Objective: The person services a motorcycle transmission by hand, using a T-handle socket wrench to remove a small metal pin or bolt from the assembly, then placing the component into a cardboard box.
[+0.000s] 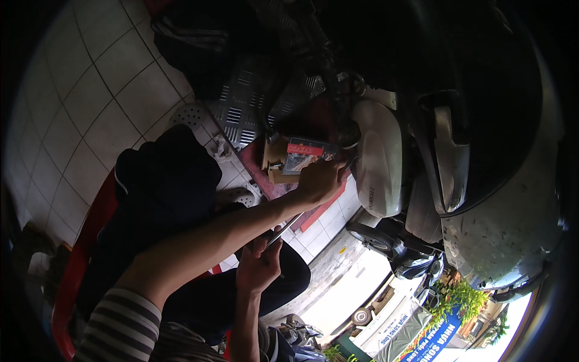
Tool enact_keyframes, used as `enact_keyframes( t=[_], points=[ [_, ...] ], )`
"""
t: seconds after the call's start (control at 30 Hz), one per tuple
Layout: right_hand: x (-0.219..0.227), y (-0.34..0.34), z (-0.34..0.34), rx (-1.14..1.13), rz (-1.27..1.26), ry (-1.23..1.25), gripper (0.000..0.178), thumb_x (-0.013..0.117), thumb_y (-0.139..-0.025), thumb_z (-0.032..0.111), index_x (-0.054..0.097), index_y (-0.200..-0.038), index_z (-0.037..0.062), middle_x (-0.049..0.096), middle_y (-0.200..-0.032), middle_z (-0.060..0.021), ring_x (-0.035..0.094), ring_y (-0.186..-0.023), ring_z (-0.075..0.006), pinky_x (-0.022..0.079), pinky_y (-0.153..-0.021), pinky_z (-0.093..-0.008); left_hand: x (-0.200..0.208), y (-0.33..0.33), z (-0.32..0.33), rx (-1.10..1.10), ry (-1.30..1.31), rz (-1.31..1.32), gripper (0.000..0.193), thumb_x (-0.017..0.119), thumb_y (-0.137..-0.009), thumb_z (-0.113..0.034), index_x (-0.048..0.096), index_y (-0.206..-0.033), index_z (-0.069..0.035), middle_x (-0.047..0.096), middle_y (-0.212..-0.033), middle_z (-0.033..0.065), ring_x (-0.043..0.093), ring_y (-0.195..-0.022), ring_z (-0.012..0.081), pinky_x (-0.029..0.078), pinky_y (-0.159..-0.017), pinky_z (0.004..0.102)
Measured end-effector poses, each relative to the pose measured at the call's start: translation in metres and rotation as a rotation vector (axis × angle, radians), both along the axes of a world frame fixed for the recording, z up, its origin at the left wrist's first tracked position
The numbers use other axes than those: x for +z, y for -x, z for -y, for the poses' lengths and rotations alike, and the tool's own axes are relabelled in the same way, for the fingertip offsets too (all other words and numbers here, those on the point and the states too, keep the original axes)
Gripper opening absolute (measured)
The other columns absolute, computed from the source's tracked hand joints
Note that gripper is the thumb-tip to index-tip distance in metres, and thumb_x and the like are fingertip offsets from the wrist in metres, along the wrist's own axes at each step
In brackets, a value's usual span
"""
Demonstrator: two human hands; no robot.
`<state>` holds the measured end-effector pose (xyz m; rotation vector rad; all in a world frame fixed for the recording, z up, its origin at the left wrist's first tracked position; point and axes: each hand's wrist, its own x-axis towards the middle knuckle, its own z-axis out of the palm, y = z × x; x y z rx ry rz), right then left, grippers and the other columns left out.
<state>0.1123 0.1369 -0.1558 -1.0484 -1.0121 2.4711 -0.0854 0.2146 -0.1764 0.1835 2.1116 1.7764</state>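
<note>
My left hand (321, 182), at the end of a bare forearm with a striped sleeve, reaches beside the pale exhaust cover (380, 160) of a motorbike (449, 157). Its fingers are curled closed; what they hold, if anything, is hidden. Lower and closer to me, my right hand (259, 265) grips a thin metal rod-shaped tool (283, 230), which slants up toward the left wrist. The tool's kind cannot be made out. Just past my left hand, a red and dark printed package (306, 154) lies in an open cardboard box (283, 177).
The box stands on a dark red surface (259, 172) beside a ridged metal plate (241, 114). Clog-style shoes (187, 116) are on white floor tiles (90, 96). A red chair (84, 235) is at the left. Parked motorbikes (416, 259) and a banner (395, 329) appear outside.
</note>
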Motion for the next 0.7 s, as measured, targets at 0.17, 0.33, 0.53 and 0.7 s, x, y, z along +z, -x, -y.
enact_keyframes(
  t=[0.17,0.33,0.53,0.7],
  points=[
    [-0.004,-0.004,-0.003,0.003,-0.037,0.059,0.036,0.035,-0.108,0.028,0.047,-0.136,0.0085,0.052,-0.080,-0.0004,0.045,-0.073,-0.0093,0.041,-0.076,-0.0254,-0.001,-0.003,-0.004,-0.006,0.027,-0.005,0.033,0.054,-0.097,-0.035,0.066,-0.125,-0.023,0.070,-0.084,0.0171,0.070,-0.074,0.0321,0.056,-0.066,0.0448],
    [-0.006,-0.007,-0.006,-0.012,-0.032,0.045,0.038,0.036,-0.108,0.030,0.046,-0.138,0.0083,0.054,-0.080,-0.0009,0.047,-0.073,-0.0085,0.041,-0.071,-0.0243,-0.004,-0.002,-0.004,-0.030,-0.018,0.040,0.034,0.054,-0.097,-0.036,0.066,-0.126,-0.024,0.070,-0.081,0.0166,0.069,-0.072,0.0321,0.056,-0.065,0.0440],
    [-0.007,-0.003,-0.012,-0.040,0.028,-0.008,0.043,0.038,-0.108,0.030,0.042,-0.143,0.0059,0.056,-0.080,-0.0013,0.047,-0.072,-0.0079,0.041,-0.070,-0.0237,0.000,0.004,0.000,-0.007,0.043,-0.031,0.034,0.053,-0.098,-0.032,0.063,-0.130,-0.025,0.069,-0.077,0.0144,0.069,-0.068,0.0303,0.055,-0.064,0.0443],
    [0.004,0.006,-0.022,0.080,0.060,-0.234,0.045,0.046,-0.105,0.024,0.041,-0.145,0.0033,0.059,-0.086,-0.0017,0.050,-0.072,-0.0086,0.042,-0.067,-0.0278,-0.006,0.004,-0.006,-0.031,-0.078,0.087,0.035,0.052,-0.097,-0.027,0.059,-0.127,-0.012,0.069,-0.083,0.0182,0.070,-0.072,0.0334,0.055,-0.063,0.0467]
  ],
)
